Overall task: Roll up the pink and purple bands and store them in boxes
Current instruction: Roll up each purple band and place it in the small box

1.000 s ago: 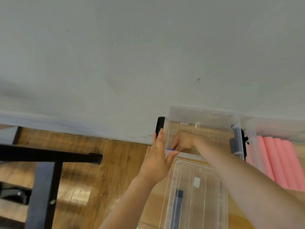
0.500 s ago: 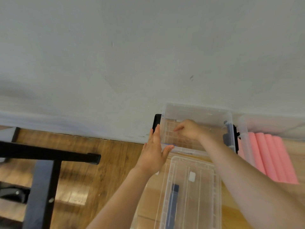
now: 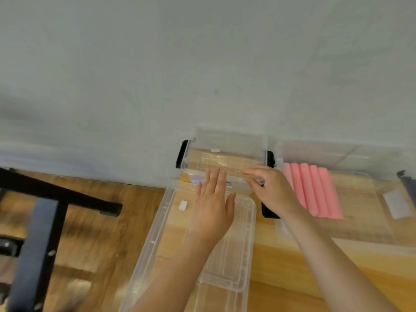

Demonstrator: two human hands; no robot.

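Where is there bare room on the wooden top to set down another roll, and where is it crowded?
Bare wood shows near the front edge of the wooden top, right of the clear lid and in front of the pink rolls. It is crowded by the wall: the empty clear box, the left hand, the right hand and the box of rolls sit close together.

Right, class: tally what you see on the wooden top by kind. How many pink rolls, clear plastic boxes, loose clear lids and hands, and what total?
Pink rolls: 5
Clear plastic boxes: 2, an empty one and one holding the rolls
Loose clear lids: 1
Hands: 2, left hand and right hand
Total: 10
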